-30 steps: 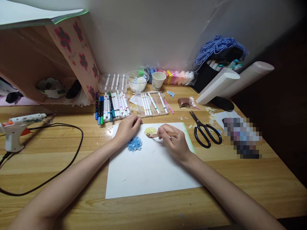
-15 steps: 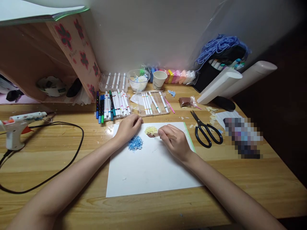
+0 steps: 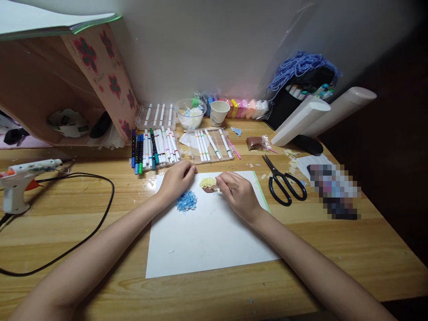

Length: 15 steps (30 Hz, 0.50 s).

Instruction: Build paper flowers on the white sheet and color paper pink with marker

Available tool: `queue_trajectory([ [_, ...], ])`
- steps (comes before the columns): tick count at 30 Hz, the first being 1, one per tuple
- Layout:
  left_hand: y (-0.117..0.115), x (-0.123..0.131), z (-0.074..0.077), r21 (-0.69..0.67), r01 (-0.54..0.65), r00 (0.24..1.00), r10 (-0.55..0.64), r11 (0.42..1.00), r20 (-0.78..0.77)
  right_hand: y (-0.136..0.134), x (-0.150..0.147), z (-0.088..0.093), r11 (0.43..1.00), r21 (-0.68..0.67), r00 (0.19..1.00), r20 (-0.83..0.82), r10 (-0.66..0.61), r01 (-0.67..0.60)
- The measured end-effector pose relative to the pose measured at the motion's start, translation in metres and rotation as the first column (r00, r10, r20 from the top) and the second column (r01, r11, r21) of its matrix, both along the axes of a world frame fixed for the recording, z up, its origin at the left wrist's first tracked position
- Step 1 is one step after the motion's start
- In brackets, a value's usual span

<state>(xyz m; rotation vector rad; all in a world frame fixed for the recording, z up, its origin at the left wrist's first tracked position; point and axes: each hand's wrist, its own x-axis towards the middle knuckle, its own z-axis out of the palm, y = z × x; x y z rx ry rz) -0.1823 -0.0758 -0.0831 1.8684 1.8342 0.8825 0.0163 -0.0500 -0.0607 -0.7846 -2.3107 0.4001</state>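
My right hand point(image 3: 240, 196) pinches a thin, flat wooden stick point(image 3: 216, 187). The stick's tip meets a small mound of pale yellow bits point(image 3: 207, 182) with a brown patch point(image 3: 209, 190) along its lower side. Both lie on a white sheet of paper point(image 3: 200, 240). My left hand point(image 3: 176, 180) rests on the sheet's upper left edge, its fingers curled in and nothing visible in them. Just below that hand, a mound of blue and white shreds point(image 3: 187, 202) sits on the paper.
Black-handled scissors point(image 3: 284, 183) lie right of the paper. Markers point(image 3: 160, 147), a clear bowl point(image 3: 190, 115) and a paper cup point(image 3: 219, 112) stand behind. At left is a glue gun point(image 3: 23, 183) with its looping cord point(image 3: 112, 196). White tubes point(image 3: 302, 122) lean at the right back.
The view has shifted slightly, so everything sits a little farther left. My right hand still holds the stick at the yellow mound, and my left hand stays in place.
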Motion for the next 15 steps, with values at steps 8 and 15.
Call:
queue_trajectory([
  [8,0.001,-0.002,0.000,-0.014,-0.006,1.000,0.006,1.000,0.010,0.000,0.019,0.009,0.960,-0.269,0.951,-0.271,-0.153,0.078],
  [15,-0.001,0.008,0.023,0.044,0.003,1.000,-0.004,0.999,0.023,0.036,0.074,0.016,0.936,-0.258,0.775,-0.529,-0.345,0.240],
])
